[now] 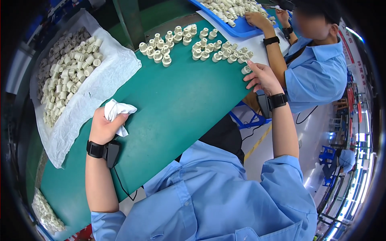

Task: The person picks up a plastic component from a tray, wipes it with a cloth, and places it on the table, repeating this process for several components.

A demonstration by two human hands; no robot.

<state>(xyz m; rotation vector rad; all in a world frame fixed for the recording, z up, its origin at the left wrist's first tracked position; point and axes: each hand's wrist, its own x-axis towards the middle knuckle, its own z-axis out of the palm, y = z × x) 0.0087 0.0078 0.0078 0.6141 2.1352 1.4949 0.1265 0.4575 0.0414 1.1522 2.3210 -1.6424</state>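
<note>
My left hand is closed around a crumpled white cloth, held over the left part of the green tabletop. Out to the right, my right hand has its thumb and fingers around a small cream plastic fitting at the table's right edge. Just beyond that fitting, several similar fittings stand upright in a close group. Another cluster of upright cream fittings stands further left along the far side of the table.
A big heap of loose cream fittings lies on a white plastic sheet at the left. At the far right a co-worker reaches into a blue tray of similar parts. A clear bag lies at the near left corner.
</note>
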